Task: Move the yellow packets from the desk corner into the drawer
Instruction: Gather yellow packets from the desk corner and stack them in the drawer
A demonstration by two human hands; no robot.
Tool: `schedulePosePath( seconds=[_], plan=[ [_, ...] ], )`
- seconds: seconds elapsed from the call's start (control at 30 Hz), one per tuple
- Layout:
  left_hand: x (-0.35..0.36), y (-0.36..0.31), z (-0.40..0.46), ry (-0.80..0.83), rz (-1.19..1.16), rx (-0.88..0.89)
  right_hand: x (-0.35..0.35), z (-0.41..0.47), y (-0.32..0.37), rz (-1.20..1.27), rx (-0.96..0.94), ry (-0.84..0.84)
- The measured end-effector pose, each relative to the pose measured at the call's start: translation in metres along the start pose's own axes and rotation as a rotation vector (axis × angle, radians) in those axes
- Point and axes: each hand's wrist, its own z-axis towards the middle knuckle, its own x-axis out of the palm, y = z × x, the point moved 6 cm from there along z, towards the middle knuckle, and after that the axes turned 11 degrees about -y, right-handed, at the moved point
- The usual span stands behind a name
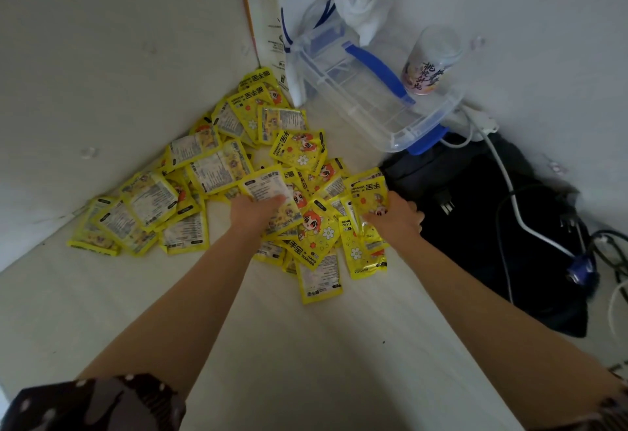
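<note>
A heap of several yellow packets [217,172] lies spread in the desk corner against the white wall, from far left to centre. My left hand [253,211] is closed on a packet with a white label [268,186] at the pile's near side. My right hand [396,218] grips yellow packets [370,192] at the pile's right edge, thumb on top. More packets lie under and between both hands. No drawer is in view.
A clear plastic box with blue latches [373,90] and a printed cup [430,63] on it stand behind the pile. A white coffee bag [299,6] leans in the corner. A black bag [482,226] with cables [509,192] lies right.
</note>
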Motion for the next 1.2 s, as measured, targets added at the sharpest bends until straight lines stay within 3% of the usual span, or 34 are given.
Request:
schedulePosePath(
  seconds=[0.3,0.47,0.73,0.97,1.2],
  plan=[
    [-0.030,0.015,-0.002,-0.014,-0.073,0.012,-0.005,-0.014,0.002,0.134,-0.145,-0.023],
    [-0.061,0.037,-0.015,-0.101,-0.153,-0.036,-0.013,-0.029,0.002,0.214,-0.192,-0.035],
    [-0.093,0.073,-0.086,-0.119,-0.272,0.028,-0.035,-0.085,-0.010,0.377,-0.324,-0.036],
    [-0.095,0.109,-0.165,-0.121,-0.321,0.055,-0.040,-0.155,-0.054,0.442,-0.432,-0.001],
    [-0.098,0.146,-0.222,-0.060,-0.267,0.130,-0.034,-0.220,-0.124,0.471,-0.327,0.003]
  ],
)
